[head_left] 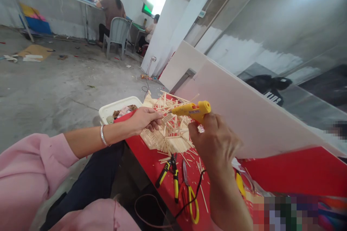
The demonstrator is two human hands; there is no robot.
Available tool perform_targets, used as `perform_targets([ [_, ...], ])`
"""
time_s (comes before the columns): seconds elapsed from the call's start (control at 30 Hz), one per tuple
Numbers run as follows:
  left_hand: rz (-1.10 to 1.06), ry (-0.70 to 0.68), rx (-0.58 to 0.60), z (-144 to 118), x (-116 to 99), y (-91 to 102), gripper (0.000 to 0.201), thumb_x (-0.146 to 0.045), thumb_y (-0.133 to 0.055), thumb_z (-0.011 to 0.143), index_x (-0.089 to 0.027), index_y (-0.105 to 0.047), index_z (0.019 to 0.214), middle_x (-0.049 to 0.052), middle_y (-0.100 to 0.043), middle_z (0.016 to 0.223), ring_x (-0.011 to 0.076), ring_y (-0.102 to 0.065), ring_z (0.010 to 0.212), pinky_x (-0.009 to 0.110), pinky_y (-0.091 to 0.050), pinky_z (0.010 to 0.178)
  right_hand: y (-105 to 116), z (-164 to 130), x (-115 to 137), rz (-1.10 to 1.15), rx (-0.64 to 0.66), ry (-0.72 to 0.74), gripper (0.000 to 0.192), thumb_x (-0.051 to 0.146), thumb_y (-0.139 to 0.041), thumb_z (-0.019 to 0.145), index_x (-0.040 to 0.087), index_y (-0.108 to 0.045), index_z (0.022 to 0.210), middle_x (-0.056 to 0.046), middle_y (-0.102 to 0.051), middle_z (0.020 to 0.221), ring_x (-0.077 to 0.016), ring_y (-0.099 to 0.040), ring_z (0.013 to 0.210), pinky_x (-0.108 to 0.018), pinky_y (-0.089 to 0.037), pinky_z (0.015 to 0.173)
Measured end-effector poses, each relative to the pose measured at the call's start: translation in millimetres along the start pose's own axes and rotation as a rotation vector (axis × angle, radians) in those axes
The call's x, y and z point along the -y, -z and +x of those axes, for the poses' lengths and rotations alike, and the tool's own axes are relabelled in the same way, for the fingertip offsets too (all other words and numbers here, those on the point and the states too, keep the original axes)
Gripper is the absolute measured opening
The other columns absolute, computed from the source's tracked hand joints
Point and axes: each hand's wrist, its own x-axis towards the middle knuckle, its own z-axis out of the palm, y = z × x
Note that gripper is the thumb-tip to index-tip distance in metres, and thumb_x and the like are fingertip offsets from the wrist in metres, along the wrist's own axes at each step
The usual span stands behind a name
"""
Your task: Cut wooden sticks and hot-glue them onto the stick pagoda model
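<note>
Item: stick model [169, 130], an open lattice of thin pale wooden sticks, set on the red table [151, 166] near its far corner, just in front of a leaning white board [244, 115].

Left hand [145, 119]: closed in a pinch on one stick at the model's near edge; a bracelet is worn at the wrist.

Right hand [214, 140]: wrapped around the grip of a yellow glue gun [192, 110], whose nozzle is pointed into the lattice beside the left fingertips. The hands are held apart, with the model between them.

Handling (judged, not tested): the model is taken to be very light, stiff but brittle, its joints easily cracked. It is best held low, at the denser layered base, rather than by single projecting sticks. The nozzle is presumably hot.

Adjacent items: black-and-yellow pliers [169, 173], red-and-yellow scissors [188, 195] and loose sticks lie on the table nearer the wearer; a black cord [189, 202] trails across it. A white tub [119, 106] of scraps stands beyond the left hand.

Background: two people are seated at far tables.
</note>
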Motion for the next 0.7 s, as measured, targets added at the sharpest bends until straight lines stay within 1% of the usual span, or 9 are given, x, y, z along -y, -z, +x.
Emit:
perform_targets([
  [0.13, 0.005, -0.007, 0.007, -0.7, 0.0, -1.0, 0.034, -0.019, -0.06, 0.09, -0.012, -0.061, 0.056, 0.001, -0.059, 0.049, 0.0054, -0.051, 0.04, 0.019, -0.037, 0.042, 0.6, -0.8, -1.9, -0.013, -0.019, -0.034, 0.028, 0.035, -0.055, 0.082, 0.013, -0.063, 0.097, -0.004, -0.061, 0.074, -0.0101, -0.033, 0.054, -0.027, -0.017, 0.051],
  [0.27, 0.013, -0.008, 0.018, 0.1, -1.2, -0.8, 0.034, -0.018, -0.06, 0.089, -0.012, -0.061, 0.056, 0.001, -0.059, 0.048, 0.0055, -0.051, 0.039, 0.019, -0.036, 0.041, 2.0, 0.0, -2.8, -0.013, -0.047, -0.024, 0.028, 0.034, -0.056, 0.082, 0.013, -0.064, 0.097, -0.004, -0.06, 0.071, -0.0106, -0.035, 0.054, -0.026, -0.017, 0.049],
  [0.4, 0.031, 0.008, 0.019, 1.4, -2.6, -0.8, 0.035, -0.018, -0.059, 0.089, -0.012, -0.061, 0.055, 0.001, -0.059, 0.048, 0.0058, -0.051, 0.039, 0.019, -0.036, 0.041, 2.5, -0.7, -5.0, -0.035, -0.066, -0.017, 0.027, 0.036, -0.056, 0.081, 0.013, -0.064, 0.092, -0.004, -0.059, 0.071, -0.0103, -0.035, 0.054, -0.026, -0.018, 0.05],
  [0.57, 0.049, 0.024, 0.015, 2.8, -2.7, -1.2, 0.035, -0.019, -0.059, 0.088, -0.013, -0.062, 0.054, 0.002, -0.061, 0.049, 0.0059, -0.05, 0.039, 0.021, -0.037, 0.041, 2.8, -5.3, -12.3, -0.068, -0.085, -0.038, 0.03, 0.039, -0.057, 0.08, 0.013, -0.063, 0.094, -0.003, -0.058, 0.07, -0.0103, -0.034, 0.053, -0.027, -0.017, 0.05],
  [0.7, 0.058, 0.038, 0.011, 3.4, -3.3, -1.9, 0.032, -0.02, -0.062, 0.085, -0.013, -0.063, 0.054, 0.004, -0.063, 0.052, 0.0068, -0.052, 0.04, 0.022, -0.038, 0.041, 1.0, -11.4, -20.0, -0.08, -0.082, -0.065, 0.032, 0.04, -0.057, 0.079, 0.013, -0.063, 0.095, -0.004, -0.058, 0.072, -0.0107, -0.036, 0.054, -0.027, -0.018, 0.05],
])
